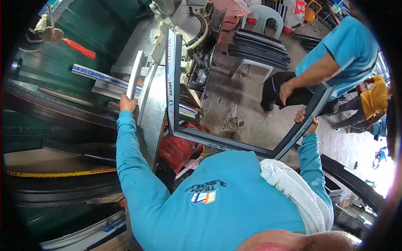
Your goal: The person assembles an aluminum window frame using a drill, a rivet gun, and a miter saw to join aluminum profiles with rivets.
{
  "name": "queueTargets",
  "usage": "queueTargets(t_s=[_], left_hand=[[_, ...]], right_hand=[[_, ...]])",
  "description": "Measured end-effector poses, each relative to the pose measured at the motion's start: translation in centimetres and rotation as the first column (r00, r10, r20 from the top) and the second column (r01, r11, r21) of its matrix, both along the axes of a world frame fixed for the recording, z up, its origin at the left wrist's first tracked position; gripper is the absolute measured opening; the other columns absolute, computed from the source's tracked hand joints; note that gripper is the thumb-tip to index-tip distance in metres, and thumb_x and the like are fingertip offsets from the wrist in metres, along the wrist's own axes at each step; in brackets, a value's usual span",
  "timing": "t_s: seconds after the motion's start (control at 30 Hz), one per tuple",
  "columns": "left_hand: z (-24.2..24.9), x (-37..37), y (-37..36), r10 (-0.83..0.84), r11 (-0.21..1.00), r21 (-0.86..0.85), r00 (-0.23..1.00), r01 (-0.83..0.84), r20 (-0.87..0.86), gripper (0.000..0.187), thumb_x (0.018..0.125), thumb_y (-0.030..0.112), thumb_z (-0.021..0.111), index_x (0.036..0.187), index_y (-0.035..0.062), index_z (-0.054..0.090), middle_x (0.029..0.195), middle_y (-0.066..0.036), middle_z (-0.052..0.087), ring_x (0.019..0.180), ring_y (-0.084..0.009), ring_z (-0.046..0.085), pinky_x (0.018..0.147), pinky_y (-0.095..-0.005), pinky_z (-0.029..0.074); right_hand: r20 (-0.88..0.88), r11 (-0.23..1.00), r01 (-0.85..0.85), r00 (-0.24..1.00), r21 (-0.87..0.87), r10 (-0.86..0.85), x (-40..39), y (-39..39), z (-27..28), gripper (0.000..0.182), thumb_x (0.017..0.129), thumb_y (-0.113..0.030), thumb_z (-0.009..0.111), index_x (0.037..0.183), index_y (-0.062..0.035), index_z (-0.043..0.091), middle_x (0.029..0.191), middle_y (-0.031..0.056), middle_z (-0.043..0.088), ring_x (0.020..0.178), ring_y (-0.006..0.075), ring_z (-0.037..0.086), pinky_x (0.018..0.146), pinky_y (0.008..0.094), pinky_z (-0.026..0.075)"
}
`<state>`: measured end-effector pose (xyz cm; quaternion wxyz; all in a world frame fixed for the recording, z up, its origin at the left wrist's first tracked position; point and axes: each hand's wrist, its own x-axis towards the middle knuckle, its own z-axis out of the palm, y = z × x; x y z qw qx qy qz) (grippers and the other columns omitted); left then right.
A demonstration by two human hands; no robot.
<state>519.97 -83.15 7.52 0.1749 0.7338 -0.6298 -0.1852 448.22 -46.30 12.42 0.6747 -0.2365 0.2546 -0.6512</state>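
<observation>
My right hand [307,121] is closed around the right side of a dark grey aluminium window frame [217,141]. Three sides of the frame show, joined in a U. Its left side carries printed white film and stands by a metal-topped bench [153,104]. On the left, my left hand [129,103] has its fingers closed on the lower end of a short white metal profile [135,75]. Beside that hand lie longer profiles with blue and white film [100,78].
A cutting machine [188,29] stands at the bench's far end. Dark profiles [259,48] are stacked on a white stool. A co-worker in a blue shirt [339,50] is close to the frame's right side. Long profiles fill a rack [63,184] at left.
</observation>
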Motion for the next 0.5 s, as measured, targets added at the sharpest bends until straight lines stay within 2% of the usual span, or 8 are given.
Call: queueTargets(t_s=[0.1, 0.13, 0.23, 0.27, 0.37, 0.4, 0.5], left_hand=[[-0.1, 0.6, 0.6, -0.044, 0.999, -0.025, 0.999, 0.044, -0.016, 0.057, 0.075, 0.016, 0.065, 0.125, -0.0022, 0.045, 0.112, -0.03, 0.062, 0.106, -0.043, 0.06, 0.089, -0.0444, 0.046], [-0.7, 0.3, 0.9, -0.011, 0.995, -0.103, 0.99, -0.003, -0.137, 0.059, 0.078, 0.016, 0.064, 0.131, 0.0, 0.044, 0.112, -0.028, 0.062, 0.105, -0.041, 0.061, 0.09, -0.0421, 0.046], [1.6, -3.3, 3.6, -0.12, 0.959, -0.284, 0.921, 0.011, -0.37, 0.059, 0.082, 0.019, 0.064, 0.133, -0.0009, 0.042, 0.114, -0.025, 0.062, 0.106, -0.0358, 0.061, 0.091, -0.0392, 0.045], [4.2, -5.6, 5.1, -0.146, 0.931, -0.366, 0.924, 0.007, -0.354, 0.055, 0.09, 0.025, 0.061, 0.134, -0.0019, 0.042, 0.117, -0.022, 0.061, 0.107, -0.0321, 0.059, 0.092, -0.0379, 0.044], [6.7, -8.4, 6.2, -0.195, 0.918, -0.397, 0.895, 0.022, -0.401, 0.055, 0.096, 0.036, 0.056, 0.133, -0.0033, 0.043, 0.119, -0.023, 0.059, 0.108, -0.031, 0.059, 0.093, -0.038, 0.044], [6.7, -9.2, 6.1, -0.208, 0.896, -0.445, 0.9, 0.018, -0.383, 0.055, 0.099, 0.04, 0.049, 0.133, -0.0037, 0.044, 0.119, -0.022, 0.059, 0.107, -0.0292, 0.058, 0.093, -0.0373, 0.044], [6.6, -10.1, 5.2, -0.275, 0.911, -0.403, 0.853, 0.084, -0.444, 0.054, 0.101, 0.039, 0.045, 0.135, -0.0036, 0.043, 0.119, -0.02, 0.059, 0.107, -0.0259, 0.057, 0.093, -0.0363, 0.043]], right_hand=[[-0.024, 1.0, 0.011, 1.0, 0.002, -0.011, 0.5, -0.1, 0.3, 0.051, 0.069, -0.034, 0.075, 0.097, -0.0042, 0.044, 0.079, 0.0041, 0.043, 0.073, 0.0157, 0.045, 0.071, 0.0294, 0.039], [-0.024, 1.0, 0.007, 1.0, -0.006, -0.007, 0.2, 0.0, 0.0, 0.051, 0.07, -0.034, 0.074, 0.098, -0.0038, 0.044, 0.081, 0.0045, 0.043, 0.075, 0.0161, 0.045, 0.071, 0.0298, 0.039], [-0.014, 1.0, 0.005, 1.0, -0.012, -0.005, 0.2, 0.5, -0.6, 0.051, 0.071, -0.033, 0.074, 0.099, -0.0043, 0.044, 0.082, 0.0043, 0.042, 0.075, 0.016, 0.045, 0.07, 0.0296, 0.038], [-0.014, 1.0, 0.007, 1.0, -0.013, -0.008, 0.1, 0.8, -0.7, 0.051, 0.07, -0.034, 0.074, 0.098, -0.0047, 0.044, 0.081, 0.0041, 0.042, 0.075, 0.0157, 0.045, 0.07, 0.0293, 0.038], [-0.032, 0.999, 0.014, 0.999, -0.049, -0.016, 0.5, 1.3, -0.7, 0.052, 0.068, -0.035, 0.075, 0.096, -0.0057, 0.043, 0.08, 0.0033, 0.042, 0.073, 0.0147, 0.044, 0.069, 0.0281, 0.037], [-0.042, 0.998, 0.018, 0.999, -0.064, -0.021, 0.6, 1.6, -0.4, 0.052, 0.067, -0.035, 0.076, 0.095, -0.006, 0.043, 0.079, 0.003, 0.042, 0.072, 0.0144, 0.044, 0.068, 0.0278, 0.036], [-0.061, 0.994, 0.034, 0.997, -0.102, -0.04, 1.0, 2.2, 0.7, 0.054, 0.065, -0.036, 0.077, 0.094, -0.0065, 0.042, 0.078, 0.0024, 0.041, 0.071, 0.0136, 0.043, 0.068, 0.027, 0.036]])
